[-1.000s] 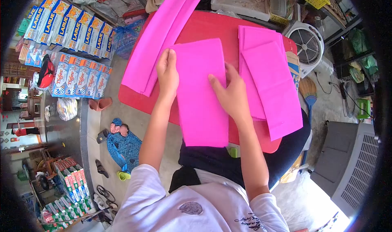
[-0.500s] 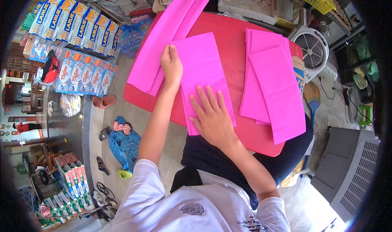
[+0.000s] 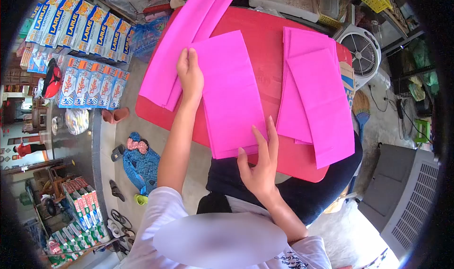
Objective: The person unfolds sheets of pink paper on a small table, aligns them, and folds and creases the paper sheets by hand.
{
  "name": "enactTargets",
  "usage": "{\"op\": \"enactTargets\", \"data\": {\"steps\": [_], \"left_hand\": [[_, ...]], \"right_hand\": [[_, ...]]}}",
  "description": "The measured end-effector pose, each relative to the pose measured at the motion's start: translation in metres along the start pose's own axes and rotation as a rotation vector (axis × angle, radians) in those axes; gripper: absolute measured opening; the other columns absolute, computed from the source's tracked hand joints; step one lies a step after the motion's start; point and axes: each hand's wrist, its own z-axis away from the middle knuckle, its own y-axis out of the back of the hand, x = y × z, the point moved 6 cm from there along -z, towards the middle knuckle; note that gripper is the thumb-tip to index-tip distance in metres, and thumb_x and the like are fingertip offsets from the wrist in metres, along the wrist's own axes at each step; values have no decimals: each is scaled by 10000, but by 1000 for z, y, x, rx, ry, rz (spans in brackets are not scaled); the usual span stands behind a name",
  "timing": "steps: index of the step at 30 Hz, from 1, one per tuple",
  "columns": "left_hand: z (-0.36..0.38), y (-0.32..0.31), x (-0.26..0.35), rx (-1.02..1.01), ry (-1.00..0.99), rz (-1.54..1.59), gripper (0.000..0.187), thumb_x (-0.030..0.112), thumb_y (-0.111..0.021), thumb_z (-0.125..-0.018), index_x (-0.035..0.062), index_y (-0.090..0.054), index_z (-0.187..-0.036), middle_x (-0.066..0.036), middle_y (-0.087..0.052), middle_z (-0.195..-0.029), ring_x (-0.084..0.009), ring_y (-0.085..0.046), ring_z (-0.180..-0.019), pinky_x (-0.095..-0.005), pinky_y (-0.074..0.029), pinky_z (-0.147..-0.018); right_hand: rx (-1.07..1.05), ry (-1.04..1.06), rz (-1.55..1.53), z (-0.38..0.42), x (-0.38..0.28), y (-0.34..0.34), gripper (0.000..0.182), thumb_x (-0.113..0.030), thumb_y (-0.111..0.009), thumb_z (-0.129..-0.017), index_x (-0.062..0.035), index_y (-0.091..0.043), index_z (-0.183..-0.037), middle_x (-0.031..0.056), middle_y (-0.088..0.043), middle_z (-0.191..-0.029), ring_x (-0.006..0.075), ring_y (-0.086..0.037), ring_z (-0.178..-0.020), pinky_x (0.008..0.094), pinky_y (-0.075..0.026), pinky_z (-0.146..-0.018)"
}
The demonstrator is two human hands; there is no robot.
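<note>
A folded bright pink sheet lies across the middle of the red table, its lower end at the near edge. My left hand is closed on its upper left corner, thumb and fingers together. At the lower right corner, my right hand is open, fingers spread, with the fingertips right at the sheet's edge. To the left are long pink folded strips, partly under the sheet. On the right rests a pile of folded pink sheets, the top one turned at an angle.
The red tabletop shows between the pink pieces. A fan and a broom stand at the right. Beer cartons are stacked at the left, near a blue mat-like item on the floor. A person is far left.
My right hand has lifted off the flat of the sheet and moved down to its lower right corner. My left hand keeps hold of the upper left corner.
</note>
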Motion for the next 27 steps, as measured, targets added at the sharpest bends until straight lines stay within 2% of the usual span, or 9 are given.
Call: {"op": "enactTargets", "data": {"steps": [4,16,19,22,25,27], "left_hand": [[1,-3,8,14,-34,-48,350,231,-486,-1149,19,-505,-871,24,-489,-796,-80,-458,-769,-315,-410,-686],[0,-2,4,20,42,-56,377,246,-430,-1167,32,-497,-864,23,-466,-804,-88,-440,-781,-301,-403,-715],[-3,3,-5,35,41,-94,383,249,-415,-1171,30,-506,-870,23,-484,-810,-90,-451,-783,-305,-412,-721],[-3,8,-12,11,78,-131,415,306,-423,-1180,-7,-664,-1051,-2,-648,-973,-97,-574,-915,-300,-485,-853],[-4,5,-6,17,38,-147,420,322,-460,-1170,-25,-679,-1083,-27,-685,-1023,-104,-605,-960,-312,-498,-877],[0,-6,9,24,-8,-142,357,280,-488,-1157,-21,-649,-1051,-27,-666,-931,-100,-605,-865,-308,-500,-784]], "right_hand": [[11,12,-38,1,3,-1,566,-37,-732,-883,30,-567,-1420,348,-358,-1611,522,-421,-1466,550,-395,-1191],[-84,-20,-54,-3,10,4,511,-53,-749,-879,52,-620,-1362,303,-523,-1502,473,-541,-1372,516,-467,-1134],[-97,22,-5,-1,12,1,490,-51,-749,-876,50,-636,-1342,292,-546,-1481,465,-549,-1369,520,-475,-1127],[-110,77,36,1,9,0,462,-46,-749,-873,49,-653,-1314,289,-546,-1481,463,-554,-1368,515,-484,-1124],[-122,75,-15,1,12,3,436,-33,-745,-874,49,-663,-1294,284,-551,-1478,465,-571,-1349,510,-502,-1110],[-122,86,-26,0,13,5,423,-20,-741,-874,52,-668,-1285,284,-559,-1470,463,-585,-1335,501,-518,-1095]]}}
